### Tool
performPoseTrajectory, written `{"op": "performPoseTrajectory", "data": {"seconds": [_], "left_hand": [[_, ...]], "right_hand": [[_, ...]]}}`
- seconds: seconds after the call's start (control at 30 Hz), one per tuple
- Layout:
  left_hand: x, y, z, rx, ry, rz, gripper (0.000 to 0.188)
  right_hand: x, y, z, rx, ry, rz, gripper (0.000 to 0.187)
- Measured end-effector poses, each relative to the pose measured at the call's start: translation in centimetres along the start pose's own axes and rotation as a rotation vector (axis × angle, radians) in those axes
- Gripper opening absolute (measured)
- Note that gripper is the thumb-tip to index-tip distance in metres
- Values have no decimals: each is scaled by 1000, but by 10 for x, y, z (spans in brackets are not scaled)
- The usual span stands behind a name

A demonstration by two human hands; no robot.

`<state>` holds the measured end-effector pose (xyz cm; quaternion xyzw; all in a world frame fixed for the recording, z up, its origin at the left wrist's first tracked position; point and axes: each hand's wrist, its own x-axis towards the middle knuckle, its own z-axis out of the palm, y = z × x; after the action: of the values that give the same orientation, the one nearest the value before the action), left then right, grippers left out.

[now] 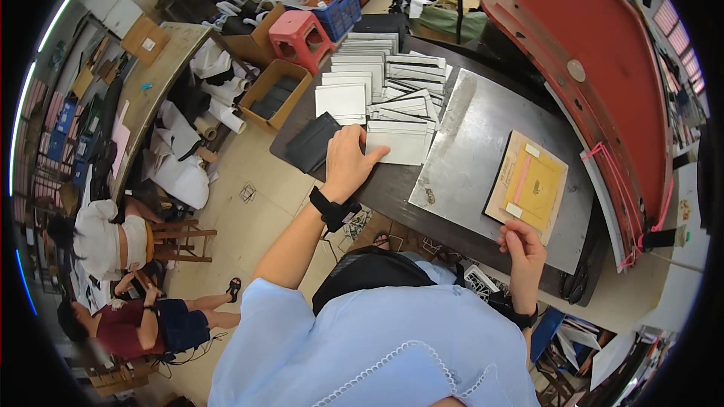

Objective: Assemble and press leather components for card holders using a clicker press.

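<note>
My left hand [349, 160] rests at the near edge of the table, thumb spread away from the fingers. It lies between a black flat piece [311, 143] and the nearest white panel [400, 143], and the thumb reaches over that panel. Rows of white flat panels [348, 102] with dark edges overlap behind it. On the right, my right hand [526, 252] hovers by the near edge of a yellow-faced board [537, 188] with a pale border. Its fingers are curled in toward the thumb; anything between them is too small to tell. The board lies on a metal plate [452, 173].
A large red machine part [584, 38] curves over the table's right side, with pink cord [612, 181] hanging on it. Beyond the table are a red stool [302, 38], a blue crate [339, 11] and a cardboard box [275, 94]. Two people [143, 324] sit at the left.
</note>
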<state>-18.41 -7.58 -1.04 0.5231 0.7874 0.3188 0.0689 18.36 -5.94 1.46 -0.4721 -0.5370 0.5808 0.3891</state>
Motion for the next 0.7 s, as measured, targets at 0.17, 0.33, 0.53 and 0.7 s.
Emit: {"op": "performPoseTrajectory", "data": {"seconds": [0.17,0.33,0.53,0.7], "left_hand": [[8,-9,-15,-855,-1,-124,25],[12,69,-48,-1275,-388,-204,31],[-3,152,-6,-841,-1001,-68,31],[-13,183,32,-760,-1065,136,29]], "right_hand": [[-3,3,-19,11,31,2,19],[3,-10,-20,34,-7,27,21],[8,-25,-25,106,-259,78,28],[-8,-17,-45,-6,-290,51,26]]}}
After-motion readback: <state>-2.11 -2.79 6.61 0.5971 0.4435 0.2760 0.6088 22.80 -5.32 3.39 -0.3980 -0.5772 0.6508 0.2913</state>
